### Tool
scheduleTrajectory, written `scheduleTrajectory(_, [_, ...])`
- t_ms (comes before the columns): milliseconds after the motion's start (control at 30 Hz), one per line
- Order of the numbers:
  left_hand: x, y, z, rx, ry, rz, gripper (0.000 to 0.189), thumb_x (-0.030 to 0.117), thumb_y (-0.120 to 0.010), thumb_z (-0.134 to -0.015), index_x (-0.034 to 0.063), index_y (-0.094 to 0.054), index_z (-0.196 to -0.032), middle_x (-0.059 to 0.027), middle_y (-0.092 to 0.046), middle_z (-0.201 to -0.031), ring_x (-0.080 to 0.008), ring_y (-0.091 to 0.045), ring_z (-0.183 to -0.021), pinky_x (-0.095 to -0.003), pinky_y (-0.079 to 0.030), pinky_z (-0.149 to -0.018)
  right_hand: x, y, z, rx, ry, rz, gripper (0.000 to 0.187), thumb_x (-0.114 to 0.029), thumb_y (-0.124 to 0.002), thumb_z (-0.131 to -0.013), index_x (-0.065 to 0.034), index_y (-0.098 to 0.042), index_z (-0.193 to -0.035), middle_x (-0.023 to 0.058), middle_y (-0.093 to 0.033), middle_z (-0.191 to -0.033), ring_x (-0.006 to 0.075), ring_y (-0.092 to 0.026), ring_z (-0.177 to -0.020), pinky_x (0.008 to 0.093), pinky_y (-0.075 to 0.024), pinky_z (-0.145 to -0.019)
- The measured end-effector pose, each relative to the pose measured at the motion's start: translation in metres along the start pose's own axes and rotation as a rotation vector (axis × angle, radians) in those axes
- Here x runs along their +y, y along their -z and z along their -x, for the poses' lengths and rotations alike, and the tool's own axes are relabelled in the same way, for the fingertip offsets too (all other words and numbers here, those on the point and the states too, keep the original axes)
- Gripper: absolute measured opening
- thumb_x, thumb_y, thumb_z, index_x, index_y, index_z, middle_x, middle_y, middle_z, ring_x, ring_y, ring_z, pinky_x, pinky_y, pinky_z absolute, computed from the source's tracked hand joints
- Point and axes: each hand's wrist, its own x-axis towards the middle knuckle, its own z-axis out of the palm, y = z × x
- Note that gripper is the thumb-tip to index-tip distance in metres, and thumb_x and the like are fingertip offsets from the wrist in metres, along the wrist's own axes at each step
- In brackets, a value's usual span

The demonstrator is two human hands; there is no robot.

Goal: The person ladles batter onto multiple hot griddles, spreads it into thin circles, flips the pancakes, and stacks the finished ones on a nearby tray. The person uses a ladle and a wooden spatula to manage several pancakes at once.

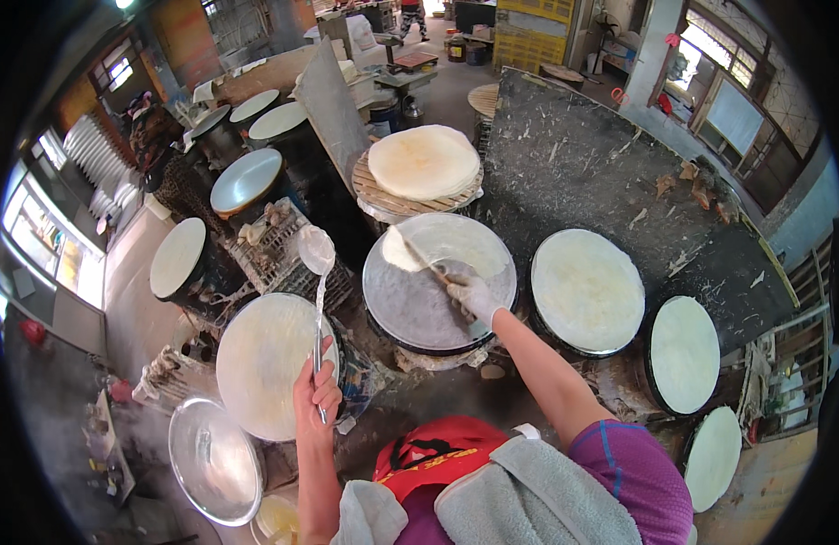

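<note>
My left hand (317, 390) is bare and grips the metal handle of a ladle (316, 249). The ladle's bowl is coated with pale batter and hangs between two griddles. A pale glove covers my right hand (475, 300), which holds a thin spreader (417, 253) by its handle. Its blade lies over the round griddle (412, 310) in front of me. Pale batter (397, 251) covers the far part of that surface; the near part is grey and bare. Behind it, a stack of thin round pancakes (425, 162) rests on a slatted wooden round (368, 185).
Griddles with pale sheets stand at left (273, 368) and right (587, 291), several more beyond. A metal basin (215, 463) sits at lower left, near a batter-crusted crate (293, 262). A large dark board (569, 157) slants at right. Another person (162, 146) is at far left.
</note>
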Motion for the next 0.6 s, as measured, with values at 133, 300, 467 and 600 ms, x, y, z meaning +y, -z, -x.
scheduleTrajectory(133, [-0.002,0.002,0.014,0.055,-0.100,-0.129,0.042,0.022,-0.038,-0.107,0.0006,-0.037,-0.143,0.0031,-0.034,-0.064,-0.0030,-0.029,-0.039,-0.0188,-0.025,-0.031,0.030,0.011,0.042,-0.105,0.159,0.071,0.045,-0.023,-0.059,-0.093,-0.0032,-0.057,-0.134,0.0024,-0.060,-0.073,0.0101,-0.049,-0.048,0.0279,-0.0382,-0.041])
scheduleTrajectory(300, [-0.013,-0.005,0.019,0.199,-0.168,-0.378,0.041,0.024,-0.040,-0.106,0.0016,-0.044,-0.140,0.0043,-0.037,-0.065,-0.0023,-0.030,-0.042,-0.0189,-0.025,-0.033,0.040,0.043,0.021,0.006,0.030,-0.157,0.050,-0.025,-0.062,-0.094,-0.0050,-0.053,-0.139,0.0002,-0.058,-0.071,0.0090,-0.046,-0.046,0.0261,-0.0369,-0.041])
scheduleTrajectory(467, [-0.026,-0.009,0.028,0.293,-0.189,-0.507,0.040,0.027,-0.040,-0.105,0.0019,-0.048,-0.135,0.0050,-0.037,-0.064,-0.0022,-0.031,-0.043,-0.0188,-0.025,-0.034,0.038,0.020,0.030,-0.146,0.199,0.102,0.044,-0.020,-0.059,-0.095,-0.0027,-0.057,-0.135,0.0005,-0.059,-0.070,0.0084,-0.046,-0.046,0.0255,-0.0381,-0.043])
scheduleTrajectory(600, [-0.032,0.007,0.048,0.353,-0.232,-0.547,0.041,0.028,-0.040,-0.104,0.0014,-0.050,-0.133,0.0043,-0.038,-0.064,-0.0036,-0.032,-0.043,-0.0205,-0.027,-0.035,0.036,0.059,0.069,-0.363,-0.004,0.019,0.043,-0.020,-0.059,-0.095,-0.0038,-0.058,-0.134,0.0016,-0.062,-0.074,0.0068,-0.047,-0.048,0.0231,-0.0391,-0.044])
